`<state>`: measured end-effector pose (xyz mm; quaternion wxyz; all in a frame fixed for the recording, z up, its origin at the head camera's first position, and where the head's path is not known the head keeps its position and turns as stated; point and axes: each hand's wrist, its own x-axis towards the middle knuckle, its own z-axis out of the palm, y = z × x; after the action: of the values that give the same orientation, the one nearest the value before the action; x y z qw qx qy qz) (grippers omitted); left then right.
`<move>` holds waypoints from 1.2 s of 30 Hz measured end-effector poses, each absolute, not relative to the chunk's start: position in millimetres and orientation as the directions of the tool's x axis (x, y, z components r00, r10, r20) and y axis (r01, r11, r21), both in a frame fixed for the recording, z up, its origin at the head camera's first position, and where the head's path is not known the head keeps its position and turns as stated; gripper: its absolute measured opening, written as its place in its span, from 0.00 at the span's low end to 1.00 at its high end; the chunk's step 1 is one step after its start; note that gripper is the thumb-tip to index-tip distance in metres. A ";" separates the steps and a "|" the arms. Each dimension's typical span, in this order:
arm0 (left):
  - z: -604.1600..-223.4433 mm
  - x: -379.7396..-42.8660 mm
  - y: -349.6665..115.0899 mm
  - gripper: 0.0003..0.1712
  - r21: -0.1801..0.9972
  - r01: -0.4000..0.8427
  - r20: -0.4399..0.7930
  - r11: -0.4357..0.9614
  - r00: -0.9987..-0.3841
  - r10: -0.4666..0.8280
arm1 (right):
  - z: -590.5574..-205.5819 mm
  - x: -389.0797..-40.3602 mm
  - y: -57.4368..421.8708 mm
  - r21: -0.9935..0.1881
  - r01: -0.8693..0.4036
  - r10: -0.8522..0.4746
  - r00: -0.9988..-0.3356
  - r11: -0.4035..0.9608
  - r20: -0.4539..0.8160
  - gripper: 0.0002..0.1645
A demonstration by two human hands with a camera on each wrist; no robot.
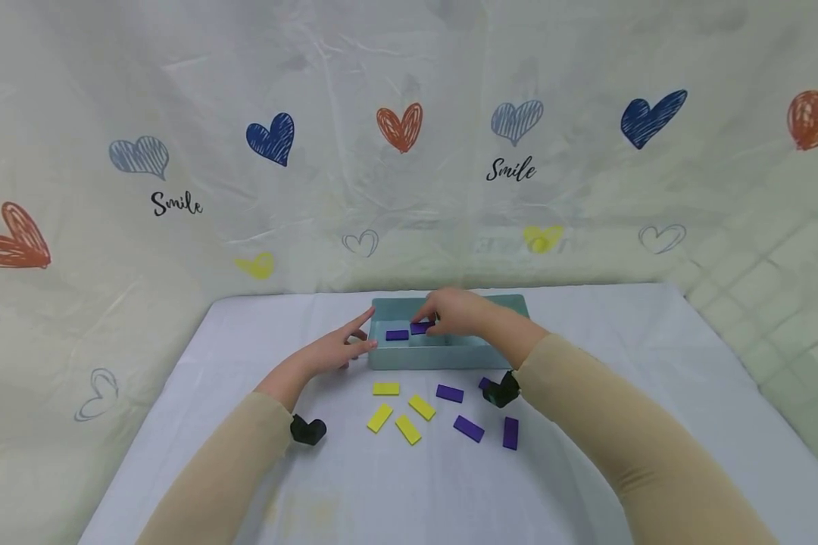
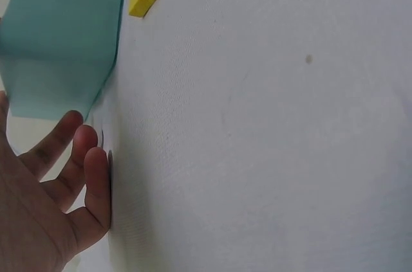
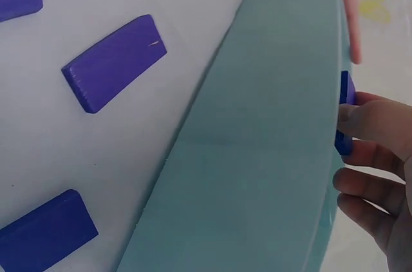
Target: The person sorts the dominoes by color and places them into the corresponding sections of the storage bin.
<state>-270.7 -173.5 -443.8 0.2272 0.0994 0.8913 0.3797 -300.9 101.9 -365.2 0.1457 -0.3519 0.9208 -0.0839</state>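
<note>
Over the left part of a teal tray (image 1: pixel 443 358), my right hand (image 1: pixel 455 312) pinches a purple block (image 3: pixel 348 85) between thumb and fingers. Another purple block (image 1: pixel 397 335) lies flat inside the tray, just left of the held one. My left hand (image 1: pixel 330 351) is at the tray's left end, index finger and thumb spread along its edge, the other fingers loosely bent. In the left wrist view those bent fingers (image 2: pixel 96 175) are low beside the tray's end wall, close to the white cloth.
In front of the tray lie several yellow blocks (image 1: pixel 385 389) on the left and several purple blocks (image 1: pixel 469 428) on the right. One purple block is partly hidden by the black wrist camera (image 1: pixel 501 390). A white cloth covers the table; a heart-printed sheet (image 1: pixel 409 197) hangs behind.
</note>
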 end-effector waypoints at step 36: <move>-447.8 -274.8 -175.3 0.43 0.721 -0.006 -0.333 0.693 -0.880 0.339 | -399.4 -316.5 72.5 0.070 -0.628 -0.586 -0.755 0.775 -0.294 0.18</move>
<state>-274.8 -175.3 -447.8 0.2266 0.0936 0.8916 0.3808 -316.5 72.5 -399.4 0.1288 -0.3253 0.9332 0.0824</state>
